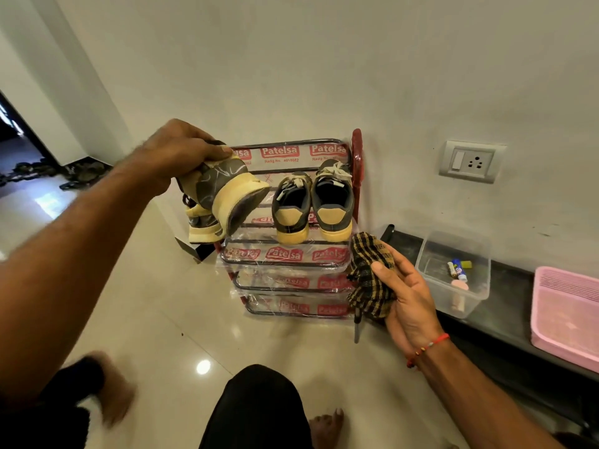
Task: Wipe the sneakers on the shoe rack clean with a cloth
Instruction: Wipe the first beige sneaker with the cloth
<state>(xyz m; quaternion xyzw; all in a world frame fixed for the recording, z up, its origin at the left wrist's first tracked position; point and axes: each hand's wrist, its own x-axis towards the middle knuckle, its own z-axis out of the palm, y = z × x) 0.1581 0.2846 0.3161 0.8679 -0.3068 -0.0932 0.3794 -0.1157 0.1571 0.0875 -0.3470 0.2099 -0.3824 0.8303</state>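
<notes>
My left hand (175, 153) grips a grey and cream sneaker (227, 192) by its collar and holds it in the air, heel and sole toward me, left of the shoe rack (288, 254). A second sneaker of that kind (204, 225) sits just below it at the rack's left edge. A pair of grey and yellow sneakers (312, 205) stands on the rack's upper shelf, heels facing me. My right hand (402, 293) holds a bunched black and yellow checked cloth (369, 277) at the rack's right side, below that pair.
The rack is wrapped in plastic printed with red labels and stands against a white wall. To the right, a low dark ledge (505, 322) carries a clear plastic box (453, 273) with small items and a pink tray (567, 315). A wall socket (470, 162) is above. My knee and bare feet are on the glossy floor.
</notes>
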